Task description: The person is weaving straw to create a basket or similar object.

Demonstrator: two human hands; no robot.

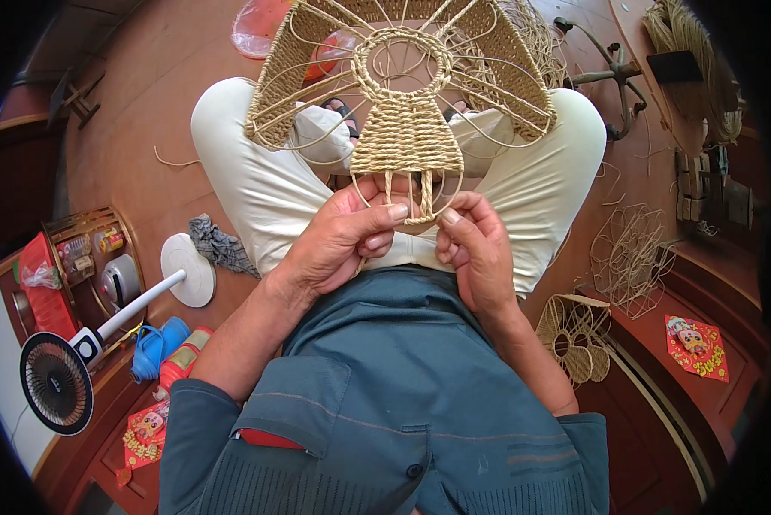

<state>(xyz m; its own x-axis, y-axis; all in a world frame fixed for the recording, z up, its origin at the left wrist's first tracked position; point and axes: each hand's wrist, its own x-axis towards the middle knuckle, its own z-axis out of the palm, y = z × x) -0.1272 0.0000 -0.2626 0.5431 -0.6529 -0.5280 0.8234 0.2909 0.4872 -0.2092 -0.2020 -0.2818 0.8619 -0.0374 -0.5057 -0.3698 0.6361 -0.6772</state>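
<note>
A woven straw-rope basket on a wire frame [406, 138] rests between and over my knees, its ring-shaped centre above a densely woven flared panel. Below that panel, wrapped upright strips run down to a curved wire end near my lap. My left hand [359, 232] pinches the lower end of this wire part, thumb on top, its other fingers curled beneath. At the right side of the same wire loop, my right hand [472, 238] has thumb and forefinger closed at the wire's edge. Whether a loose strand lies between those fingertips is too small to tell.
Loose cord lies heaped behind the basket and on a red ledge [633, 257] at right. A swivel-chair base [617, 71] stands upper right. At left are a standing fan [57, 383], a crumpled checked cloth [221, 244] and a blue flask [159, 347]. A smaller woven piece [575, 338] lies lower right.
</note>
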